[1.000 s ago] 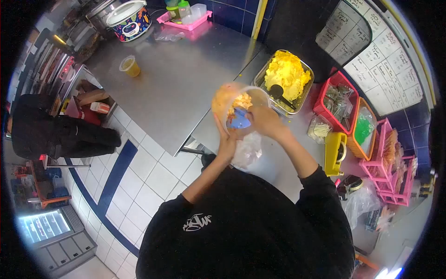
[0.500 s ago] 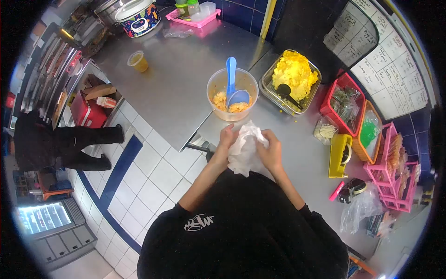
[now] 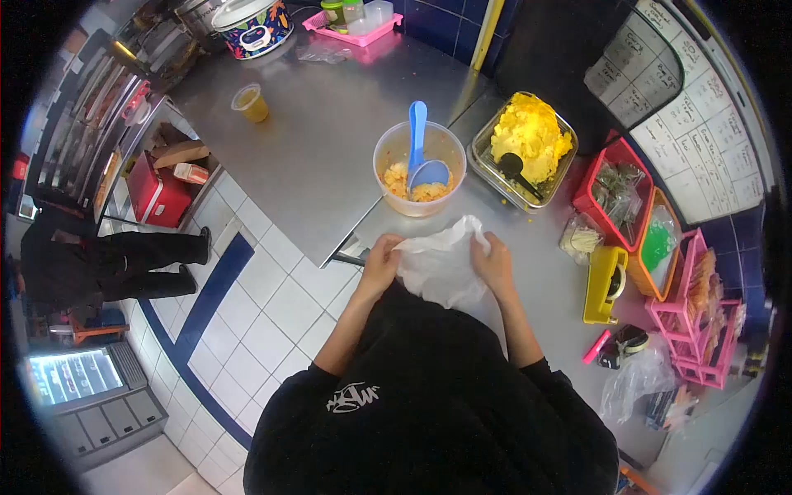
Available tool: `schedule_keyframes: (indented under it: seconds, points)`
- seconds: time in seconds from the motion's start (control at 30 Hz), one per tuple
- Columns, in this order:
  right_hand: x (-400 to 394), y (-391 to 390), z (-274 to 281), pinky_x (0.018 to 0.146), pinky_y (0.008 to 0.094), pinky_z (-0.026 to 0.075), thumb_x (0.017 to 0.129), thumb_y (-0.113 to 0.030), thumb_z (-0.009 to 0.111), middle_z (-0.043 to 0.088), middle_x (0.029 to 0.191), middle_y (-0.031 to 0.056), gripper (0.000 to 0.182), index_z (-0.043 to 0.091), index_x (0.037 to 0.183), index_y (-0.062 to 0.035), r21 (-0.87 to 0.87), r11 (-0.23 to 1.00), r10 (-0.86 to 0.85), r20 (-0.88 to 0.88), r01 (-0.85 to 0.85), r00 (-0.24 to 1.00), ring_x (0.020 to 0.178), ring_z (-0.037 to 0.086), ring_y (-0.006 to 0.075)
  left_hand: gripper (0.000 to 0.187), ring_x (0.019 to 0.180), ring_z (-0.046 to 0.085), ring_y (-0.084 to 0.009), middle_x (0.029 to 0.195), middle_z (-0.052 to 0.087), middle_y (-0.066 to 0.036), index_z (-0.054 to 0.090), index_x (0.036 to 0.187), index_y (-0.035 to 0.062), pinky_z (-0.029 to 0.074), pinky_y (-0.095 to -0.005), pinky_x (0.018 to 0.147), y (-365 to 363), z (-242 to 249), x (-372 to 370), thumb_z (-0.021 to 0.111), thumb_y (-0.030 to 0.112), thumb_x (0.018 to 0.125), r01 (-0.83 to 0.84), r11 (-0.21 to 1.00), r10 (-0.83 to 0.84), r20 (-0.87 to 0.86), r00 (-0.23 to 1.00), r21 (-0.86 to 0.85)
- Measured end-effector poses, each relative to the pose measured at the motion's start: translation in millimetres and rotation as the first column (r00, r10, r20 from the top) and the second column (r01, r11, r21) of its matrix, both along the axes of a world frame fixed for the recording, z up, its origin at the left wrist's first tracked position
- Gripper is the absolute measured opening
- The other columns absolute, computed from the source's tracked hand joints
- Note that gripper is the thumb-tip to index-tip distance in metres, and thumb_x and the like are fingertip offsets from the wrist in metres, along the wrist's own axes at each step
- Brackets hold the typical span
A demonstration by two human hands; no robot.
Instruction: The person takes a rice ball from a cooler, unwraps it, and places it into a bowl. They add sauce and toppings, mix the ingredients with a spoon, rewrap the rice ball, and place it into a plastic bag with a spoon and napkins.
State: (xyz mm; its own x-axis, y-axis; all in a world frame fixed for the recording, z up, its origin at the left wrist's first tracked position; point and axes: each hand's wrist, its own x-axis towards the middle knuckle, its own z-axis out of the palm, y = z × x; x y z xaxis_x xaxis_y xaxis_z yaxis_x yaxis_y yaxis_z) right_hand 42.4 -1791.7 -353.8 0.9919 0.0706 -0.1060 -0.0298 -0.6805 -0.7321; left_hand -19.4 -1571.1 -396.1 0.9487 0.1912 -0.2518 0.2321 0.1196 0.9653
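A thin white plastic bag (image 3: 441,268) is stretched between my two hands, close in front of my body. My left hand (image 3: 383,262) pinches its left upper edge, and my right hand (image 3: 492,262) grips the right upper edge. Just beyond the bag stands a clear round tub (image 3: 381,165) with an orange-white crumbly food inside. A blue ladle (image 3: 417,136) leans in that tub, handle up. To its right, a glass dish (image 3: 536,202) holds a heap of yellow food (image 3: 532,136), with a black spoon (image 3: 520,173) lying on it.
On the right are a red basket (image 3: 587,202) of packets, a yellow tape dispenser (image 3: 596,289) and a pink rack (image 3: 689,330). A cup of yellow liquid (image 3: 252,104) stands on the left counter, with a patterned cooker (image 3: 256,33) behind. Another person (image 3: 99,260) stands at far left.
My hands have moved apart, spreading the bag from a crumpled bunch into a wider sheet. The view has shifted slightly.
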Motion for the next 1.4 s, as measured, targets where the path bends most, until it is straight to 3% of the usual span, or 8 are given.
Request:
schedule_keyframes:
  seconds: [0.2, 0.33, 0.43, 0.6, 0.77, 0.87, 1.0, 1.4]
  points:
    - [61, 26, 94, 0.086, 0.0406, 0.041, 0.071, -0.010, 0.066, 0.051, 0.114, 0.0181, 0.044, 0.053, 0.111, -0.0030, -0.176, 0.958, 0.286, 0.523, -0.227, 0.803, 0.104, 0.048, 0.0354, 0.029, 0.091, 0.053, -0.0308, 0.091, 0.055, -0.016, 0.050, 0.100, -0.0007, 0.041, -0.0354, 0.085, 21, 22, 8, 0.037, -0.003, 0.074, 0.032, 0.895, -0.132, 0.196, 0.972, 0.444]
    - [137, 100, 134, 0.081, 0.0364, 0.043, 0.072, -0.019, 0.066, 0.055, 0.106, 0.0117, 0.036, 0.058, 0.103, -0.0040, -0.582, 0.749, 0.657, 0.716, -0.318, 0.236, 0.098, 0.051, 0.0282, 0.038, 0.104, 0.046, -0.0351, 0.108, 0.045, -0.020, 0.043, 0.111, -0.0004, 0.036, -0.0400, 0.092, 14, 52, 25, 0.042, 0.002, 0.073, -0.058, 0.832, -0.106, 0.262, 0.959, 0.551]
    - [191, 132, 108, 0.081, 0.0363, 0.045, 0.074, -0.025, 0.064, 0.056, 0.106, 0.0120, 0.033, 0.060, 0.101, -0.0062, -0.901, 0.275, 0.946, 0.191, -0.336, 0.262, 0.097, 0.055, 0.0275, 0.052, 0.108, 0.042, -0.0389, 0.118, 0.036, -0.024, 0.032, 0.121, -0.0029, 0.034, -0.0406, 0.095, 8, 52, 34, 0.048, 0.007, 0.073, -0.088, 0.843, -0.068, 0.267, 0.961, 0.531]
    - [187, 119, 137, 0.075, 0.0425, 0.049, 0.076, -0.029, 0.063, 0.060, 0.096, 0.0181, 0.031, 0.062, 0.093, -0.0031, -0.756, 0.109, 0.770, -0.346, -0.645, 0.536, 0.090, 0.061, 0.0334, 0.090, 0.123, 0.032, -0.0418, 0.136, 0.019, -0.028, 0.005, 0.135, -0.0063, 0.032, -0.0398, 0.100, 11, 39, 41, 0.064, 0.018, 0.071, -0.112, 0.833, -0.002, 0.205, 0.979, 0.542]
    - [169, 93, 122, 0.071, 0.0423, 0.049, 0.075, -0.026, 0.063, 0.063, 0.089, 0.0183, 0.028, 0.063, 0.090, -0.0027, -0.615, 0.227, 0.756, -0.377, -0.755, 0.535, 0.084, 0.061, 0.0343, 0.115, 0.116, 0.046, -0.0314, 0.145, 0.009, -0.024, -0.011, 0.138, -0.0017, 0.041, -0.0349, 0.090, -2, 47, 63, 0.076, 0.021, 0.066, -0.194, 0.850, 0.054, 0.285, 0.957, 0.490]
    - [179, 100, 143, 0.070, 0.0427, 0.049, 0.075, -0.022, 0.062, 0.063, 0.084, 0.0186, 0.024, 0.063, 0.092, -0.0048, -0.563, 0.345, 0.740, -0.329, -0.751, 0.587, 0.081, 0.061, 0.0344, 0.127, 0.128, 0.029, -0.0368, 0.145, 0.005, -0.025, -0.010, 0.137, -0.0030, 0.037, -0.0397, 0.098, -8, 34, 76, 0.082, 0.031, 0.057, -0.174, 0.934, 0.103, 0.234, 0.967, 0.311]
    - [189, 100, 142, 0.069, 0.0443, 0.048, 0.076, -0.015, 0.057, 0.063, 0.079, 0.0202, 0.020, 0.063, 0.093, -0.0061, -0.483, 0.514, 0.744, -0.162, -0.709, 0.649, 0.077, 0.061, 0.0366, 0.126, 0.125, 0.036, -0.0354, 0.144, 0.010, -0.024, -0.010, 0.137, -0.0010, 0.040, -0.0388, 0.096, -7, 25, 80, 0.083, 0.025, 0.056, -0.165, 0.921, 0.084, 0.232, 0.969, 0.354]
    - [200, 91, 58, 0.059, 0.0409, 0.048, 0.079, -0.007, 0.050, 0.061, 0.076, 0.0172, 0.015, 0.057, 0.091, -0.0019, -0.242, 0.341, 0.877, -0.265, -0.908, 0.400, 0.069, 0.060, 0.0319, 0.129, 0.121, 0.040, -0.0371, 0.143, 0.010, -0.025, -0.006, 0.137, -0.0008, 0.044, -0.0390, 0.092, -14, 43, 88, 0.085, 0.028, 0.051, -0.165, 0.869, 0.117, 0.131, 0.984, 0.467]
